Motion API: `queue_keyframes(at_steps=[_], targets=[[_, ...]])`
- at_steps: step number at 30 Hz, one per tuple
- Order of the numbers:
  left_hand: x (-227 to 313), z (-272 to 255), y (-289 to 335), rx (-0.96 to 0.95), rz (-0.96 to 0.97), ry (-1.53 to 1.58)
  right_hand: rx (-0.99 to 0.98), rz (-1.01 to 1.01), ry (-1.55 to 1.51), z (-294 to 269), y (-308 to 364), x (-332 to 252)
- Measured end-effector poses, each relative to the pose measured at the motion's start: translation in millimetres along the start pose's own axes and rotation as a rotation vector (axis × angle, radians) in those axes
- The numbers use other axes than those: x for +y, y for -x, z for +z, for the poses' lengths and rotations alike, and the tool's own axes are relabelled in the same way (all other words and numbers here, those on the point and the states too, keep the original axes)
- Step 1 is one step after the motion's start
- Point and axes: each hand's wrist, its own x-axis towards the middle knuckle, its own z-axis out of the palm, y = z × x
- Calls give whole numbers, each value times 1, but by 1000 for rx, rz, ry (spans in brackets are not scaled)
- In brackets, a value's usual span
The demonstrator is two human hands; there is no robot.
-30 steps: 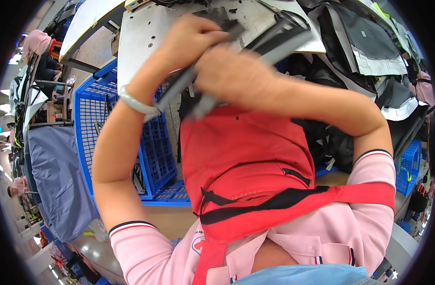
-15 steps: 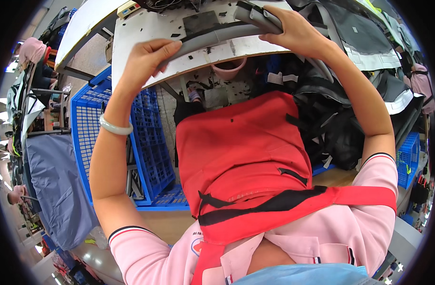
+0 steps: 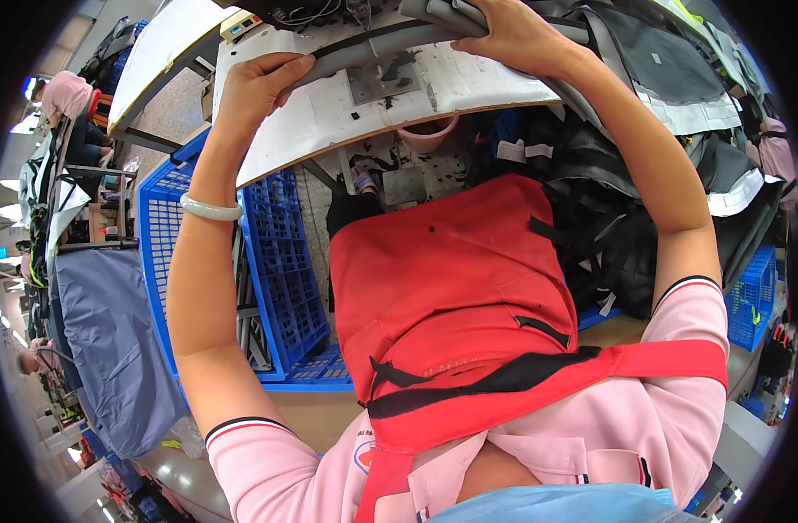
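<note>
A long grey fabric strip (image 3: 346, 56) with a dark edge spans the space between my hands, over the far part of the white worktable. My left hand (image 3: 258, 87) is closed on its left end, thumb on top. My right hand (image 3: 519, 37) grips the strip farther right, where it lies in folded layers. Between the hands, the strip passes under the dark head of what looks like a sewing machine (image 3: 307, 12), at the top edge of view. A metal plate (image 3: 390, 84) lies in the table nearer me, with dark scraps around it.
Grey and black fabric pieces (image 3: 665, 65) are heaped at the right. Blue plastic crates (image 3: 281, 270) stand at my left below the table (image 3: 298, 135). A pink bin (image 3: 427, 137) sits under it. A red apron (image 3: 451, 253) covers my lap.
Both hands and the grey strip have moved farther away, up toward the machine head. The right hand has also shifted slightly left. More of the metal plate shows now.
</note>
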Motion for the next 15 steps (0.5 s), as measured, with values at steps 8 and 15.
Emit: queue_keyframes(at_steps=[8, 15], targets=[[6, 0, 2, 9, 21, -29, -5, 54, 3, -6, -6, -3], [0, -2, -1, 13, 31, 9, -34, 84, 7, -6, -11, -2]])
